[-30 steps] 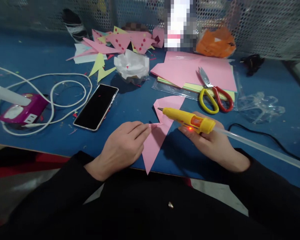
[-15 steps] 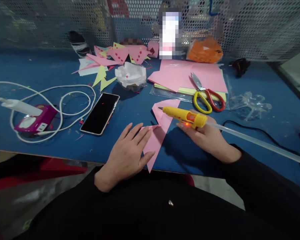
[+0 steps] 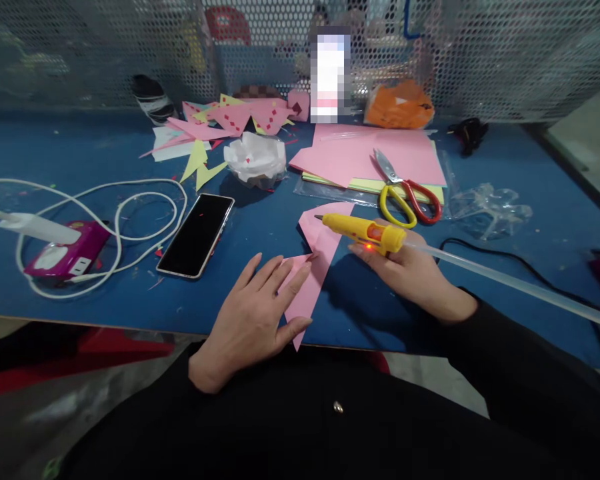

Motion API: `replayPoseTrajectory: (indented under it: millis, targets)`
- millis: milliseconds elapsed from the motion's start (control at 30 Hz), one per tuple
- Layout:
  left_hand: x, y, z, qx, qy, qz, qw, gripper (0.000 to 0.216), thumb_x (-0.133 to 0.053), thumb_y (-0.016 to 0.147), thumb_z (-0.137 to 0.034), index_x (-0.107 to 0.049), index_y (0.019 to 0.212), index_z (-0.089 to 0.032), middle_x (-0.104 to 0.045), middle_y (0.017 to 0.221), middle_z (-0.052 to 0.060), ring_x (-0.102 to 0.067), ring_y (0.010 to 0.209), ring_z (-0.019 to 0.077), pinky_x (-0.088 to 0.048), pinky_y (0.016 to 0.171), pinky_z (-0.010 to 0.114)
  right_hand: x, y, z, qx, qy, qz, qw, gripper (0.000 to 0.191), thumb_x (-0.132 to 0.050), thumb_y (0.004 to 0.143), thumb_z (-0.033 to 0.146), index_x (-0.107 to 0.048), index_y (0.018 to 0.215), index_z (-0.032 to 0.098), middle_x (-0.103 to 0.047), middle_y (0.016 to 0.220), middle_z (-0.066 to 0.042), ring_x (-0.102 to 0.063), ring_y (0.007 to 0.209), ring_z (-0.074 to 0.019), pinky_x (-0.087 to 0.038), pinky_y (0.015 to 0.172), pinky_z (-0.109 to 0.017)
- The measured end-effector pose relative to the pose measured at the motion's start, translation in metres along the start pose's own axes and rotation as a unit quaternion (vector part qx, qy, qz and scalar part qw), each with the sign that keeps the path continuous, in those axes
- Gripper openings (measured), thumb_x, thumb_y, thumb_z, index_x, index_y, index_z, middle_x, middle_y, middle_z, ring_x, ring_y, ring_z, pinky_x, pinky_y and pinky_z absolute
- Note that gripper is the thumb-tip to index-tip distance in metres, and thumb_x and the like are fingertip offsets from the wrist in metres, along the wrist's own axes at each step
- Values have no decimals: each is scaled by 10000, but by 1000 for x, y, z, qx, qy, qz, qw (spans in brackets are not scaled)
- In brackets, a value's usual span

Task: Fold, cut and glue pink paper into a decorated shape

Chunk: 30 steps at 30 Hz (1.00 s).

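My left hand (image 3: 253, 313) lies flat with fingers spread on the lower part of a folded pink paper shape (image 3: 314, 263) at the near edge of the blue table (image 3: 260, 220). My right hand (image 3: 410, 270) grips a yellow glue gun (image 3: 363, 231) with a red light lit; its metal tip points left over the upper part of the pink paper. A clear glue stick (image 3: 510, 283) runs from the gun's back to the right.
A black phone (image 3: 196, 235) lies left of the paper, with a white cable (image 3: 130, 200) and a magenta power block (image 3: 65, 257) further left. Behind are scissors (image 3: 405, 193) on pink sheets (image 3: 375, 157), crumpled white paper (image 3: 255, 157), paper scraps (image 3: 230, 117), an orange bag (image 3: 399, 107), and mesh wall.
My left hand went from pinching the paper's corner to lying flat and open on it. The view shifted; the glue gun stayed over the paper.
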<state>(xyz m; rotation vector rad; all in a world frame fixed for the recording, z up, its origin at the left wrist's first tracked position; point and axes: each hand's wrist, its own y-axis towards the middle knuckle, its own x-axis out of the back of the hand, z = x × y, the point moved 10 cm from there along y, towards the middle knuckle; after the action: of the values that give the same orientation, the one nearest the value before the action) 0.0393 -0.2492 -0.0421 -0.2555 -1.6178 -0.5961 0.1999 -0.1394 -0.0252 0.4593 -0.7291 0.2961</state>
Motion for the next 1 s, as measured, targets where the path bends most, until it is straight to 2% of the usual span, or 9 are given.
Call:
replayPoseTrajectory:
  millis: [133, 267, 400, 500, 600, 700, 800, 900, 1000]
  targets:
    - [1, 0, 1, 9, 7, -14, 1000, 793, -376, 981, -645, -369, 1528, -72, -537, 1500, 138, -500, 1351, 349, -247, 1201, 558, 2, 6, -2, -5, 22, -1, 1000, 266, -579, 929, 452, -653, 847, 209, -678, 802, -50, -632, 734, -212, -505, 666, -364]
    - [1, 0, 1, 6, 18, -26, 999, 803, -360, 984, -648, -385, 1510, -41, -545, 1486, 161, -501, 1354, 353, -254, 1199, 555, 21, 8, -23, -79, 29, -43, 996, 382, -572, 912, 507, -566, 647, 232, -561, 577, -11, -545, 568, -182, -454, 556, -345]
    - [-1, -1, 0, -8, 29, -25, 999, 713, -351, 1001, -615, -510, 1413, -55, -557, 1473, 170, -475, 1390, 350, -270, 1199, 554, 74, 1, -53, -143, -40, -142, 979, 326, -497, 952, 442, -604, 734, 225, -603, 642, -26, -554, 587, -176, -440, 571, -333]
    - [-1, -2, 0, -12, 32, -33, 999, 697, -339, 1002, -620, -523, 1393, -73, -565, 1464, 171, -481, 1391, 347, -297, 1187, 564, 129, -10, -73, -187, -186, -240, 934, 164, -587, 893, 370, -622, 888, 210, -643, 786, -76, -524, 624, -169, -382, 576, -330]
    - [1, -3, 0, -15, 38, -49, 998, 683, -335, 1002, -618, -523, 1386, -85, -580, 1449, 170, -497, 1379, 350, -313, 1175, 566, 167, -17, -93, -212, -256, -285, 899, 207, -676, 805, 293, -608, 934, 145, -637, 952, -191, -506, 667, -176, -319, 617, -377]
    - [2, -3, 0, -17, 42, -56, 997, 673, -350, 1000, -609, -530, 1377, -81, -594, 1432, 174, -499, 1375, 355, -313, 1173, 572, 182, -19, -113, -227, -306, -274, 883, 141, -693, 765, 216, -592, 822, 134, -621, 963, -234, -535, 694, -182, -290, 647, -394]
    - [1, -3, 0, -19, 39, -52, 998, 666, -380, 997, -590, -541, 1372, -64, -596, 1428, 180, -499, 1372, 364, -313, 1169, 582, 180, -19, -128, -241, -344, -234, 877, 102, -682, 762, 173, -595, 727, 133, -632, 888, -234, -577, 733, -215, -275, 653, -400]
    - [1, -3, 1, -17, 35, -50, 998, 672, -384, 998, -582, -546, 1376, -51, -593, 1431, 181, -502, 1366, 364, -307, 1171, 583, 174, -20, -135, -259, -377, -200, 866, 36, -645, 761, 120, -653, 777, 89, -658, 909, -277, -612, 807, -270, -274, 671, -416]
    - [2, -2, 1, -13, 28, -49, 998, 679, -380, 1000, -582, -555, 1373, -42, -591, 1435, 178, -502, 1362, 369, -307, 1169, 587, 171, -21, -135, -276, -395, -181, 857, 164, -610, 772, 98, -701, 896, 42, -683, 969, -315, -638, 870, -317, -302, 696, -434]
